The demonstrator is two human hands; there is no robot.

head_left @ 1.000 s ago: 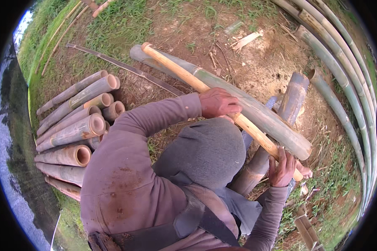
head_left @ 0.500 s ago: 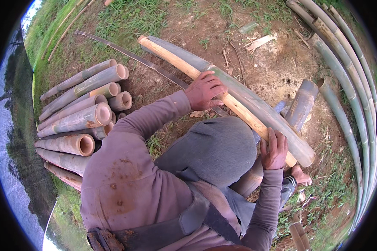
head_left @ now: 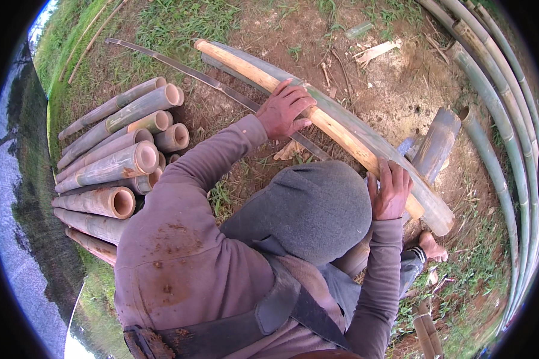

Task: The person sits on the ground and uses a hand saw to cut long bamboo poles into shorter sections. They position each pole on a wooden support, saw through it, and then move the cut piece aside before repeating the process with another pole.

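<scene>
My left hand [head_left: 284, 110] is wrapped over the middle of a long, pale wooden stick [head_left: 341, 136]. Nearer the stick's lower right end, the fingers of my right hand [head_left: 392, 190] curl over it, thumb on the near side. A grey-green length of bamboo [head_left: 374, 146] lies alongside the stick, on its far side, both running from upper left to lower right. I cannot tell whether the two are joined. Below my left hand, a thin dark strip [head_left: 185, 70] stretches across the ground from the upper left.
Cut bamboo tubes [head_left: 105, 204] are stacked on the left. Long bamboo poles [head_left: 503, 119] line the right side. A short bamboo piece [head_left: 437, 143] props up near the right end of the held stick. A pale wood scrap [head_left: 377, 52] lies on the soil.
Both hands have shifted slightly away from me, along with the stick and the bamboo beside it. The left hand also sits a little further left. Both grips stay closed.
</scene>
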